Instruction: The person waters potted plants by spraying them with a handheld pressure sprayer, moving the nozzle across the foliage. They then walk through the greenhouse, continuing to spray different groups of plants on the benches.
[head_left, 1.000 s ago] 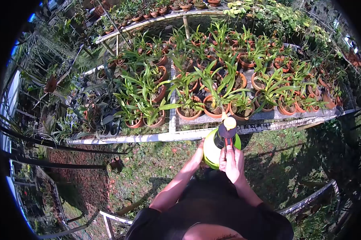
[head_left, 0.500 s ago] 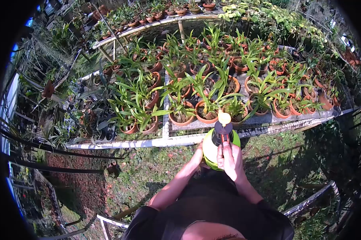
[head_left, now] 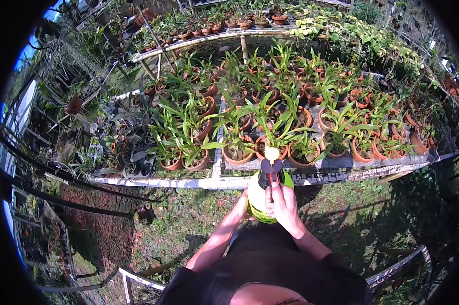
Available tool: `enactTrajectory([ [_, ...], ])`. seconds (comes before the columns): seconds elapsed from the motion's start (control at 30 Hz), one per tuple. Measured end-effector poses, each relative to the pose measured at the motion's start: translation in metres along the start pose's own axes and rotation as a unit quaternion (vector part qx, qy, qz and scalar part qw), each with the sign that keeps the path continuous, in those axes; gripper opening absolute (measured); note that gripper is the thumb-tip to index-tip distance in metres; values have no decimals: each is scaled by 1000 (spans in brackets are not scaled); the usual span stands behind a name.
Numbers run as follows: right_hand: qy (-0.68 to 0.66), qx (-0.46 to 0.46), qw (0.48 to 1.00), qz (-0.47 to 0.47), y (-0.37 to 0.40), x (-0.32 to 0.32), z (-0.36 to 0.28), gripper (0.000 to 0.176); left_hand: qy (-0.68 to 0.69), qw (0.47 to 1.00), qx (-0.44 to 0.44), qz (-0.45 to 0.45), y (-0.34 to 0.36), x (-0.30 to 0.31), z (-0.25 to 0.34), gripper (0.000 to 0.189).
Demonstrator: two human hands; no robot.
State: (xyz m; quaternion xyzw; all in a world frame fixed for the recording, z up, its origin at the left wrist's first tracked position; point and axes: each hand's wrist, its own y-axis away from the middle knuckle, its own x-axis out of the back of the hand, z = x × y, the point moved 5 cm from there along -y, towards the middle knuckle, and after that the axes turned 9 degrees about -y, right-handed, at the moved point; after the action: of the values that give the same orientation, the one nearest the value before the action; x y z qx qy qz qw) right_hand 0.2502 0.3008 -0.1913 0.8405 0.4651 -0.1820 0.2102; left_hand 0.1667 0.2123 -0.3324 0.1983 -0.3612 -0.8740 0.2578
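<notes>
A bright green pump sprayer (head_left: 257,195) with a black collar and a pale yellow top is held upright in front of my body. My right hand (head_left: 284,207) is wrapped around its black handle, with the thumb up near a small red part. Against the bottle's lower left side, my left hand (head_left: 238,209) supports it, its fingers partly hidden behind the bottle. Just beyond the sprayer's top stand potted plants with long green leaves, the nearest in a terracotta pot (head_left: 238,155) and another pot (head_left: 303,157) to its right.
A bench with a whitish front edge (head_left: 189,183) carries several rows of potted plants. Farther back, a second bench (head_left: 214,36) holds smaller pots. Dark curved bars (head_left: 72,201) cross the left side. A white frame (head_left: 138,278) stands low left, above grass (head_left: 178,208).
The sprayer and both hands have moved left relative to the pots. The view has shifted a little, so the benches sit slightly lower and farther right.
</notes>
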Motion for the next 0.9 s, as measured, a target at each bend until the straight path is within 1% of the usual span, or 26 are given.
enactTrajectory([
  [0.1,-18,0,1000,24,2,6,-5,32,17,999,27,-20,-16,-11,-6,62],
  [0.23,-18,37,999,33,3,11,-17,32,0,999,8,-38,-25,-26,3,64],
  [0.33,-17,67,996,48,6,9,-25,32,21,999,-23,-8,-17,-34,20,64],
  [0.37,-21,73,996,53,7,9,-27,33,27,998,-55,-26,-25,-32,19,64],
  [0.47,-31,88,994,64,6,7,-30,33,-35,990,-63,-125,-35,-27,19,77],
  [0.5,-33,88,993,64,4,8,-28,33,-35,996,-47,-71,-34,-23,16,77],
  [0.63,-11,65,997,32,2,-6,-22,34,20,998,-22,-52,-24,-12,15,76],
  [0.67,3,79,997,2,0,-12,-20,34,26,998,-22,-47,-26,-6,9,76],
  [0.73,8,55,998,-17,-4,-18,-12,33,45,996,-60,-39,-23,5,1,75],
  [0.8,4,25,999,-39,-7,-27,-7,32,68,988,-138,-32,-16,13,-1,74],
  [0.83,4,10,999,-51,-8,-32,-5,31,81,993,-84,-7,5,15,5,71],
  [0.9,-1,-4,999,-54,-13,-39,4,33,87,994,-55,27,26,20,10,70],
])
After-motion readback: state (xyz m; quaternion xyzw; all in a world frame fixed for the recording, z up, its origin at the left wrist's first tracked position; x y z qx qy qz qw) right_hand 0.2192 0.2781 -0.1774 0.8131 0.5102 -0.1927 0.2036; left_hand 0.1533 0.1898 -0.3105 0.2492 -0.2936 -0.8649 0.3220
